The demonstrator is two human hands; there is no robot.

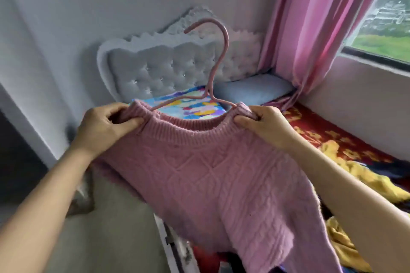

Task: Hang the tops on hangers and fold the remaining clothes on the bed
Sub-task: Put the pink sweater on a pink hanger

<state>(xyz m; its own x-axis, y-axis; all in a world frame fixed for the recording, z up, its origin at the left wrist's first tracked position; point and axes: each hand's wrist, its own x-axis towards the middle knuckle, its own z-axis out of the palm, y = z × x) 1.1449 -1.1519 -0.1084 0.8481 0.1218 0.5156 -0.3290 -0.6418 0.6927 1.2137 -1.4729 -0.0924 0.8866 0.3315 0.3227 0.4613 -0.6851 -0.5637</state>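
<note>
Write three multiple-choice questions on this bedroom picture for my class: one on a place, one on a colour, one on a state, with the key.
1. Where does the blue pillow lie?
A. On the floor.
B. At the head of the bed, by the headboard.
C. On the window sill.

2. What colour is the hanger?
A. Green.
B. Black.
C. Pink.

3. How is the sweater held?
A. The left hand and right hand each pinch its neckline.
B. One hand alone holds it.
C. It lies flat, untouched.

Key: 1 B, the pillow sits below the tufted headboard. 2 C, the hook matches the pink sweater. 3 A, each hand's grip is on one side of the collar.
</note>
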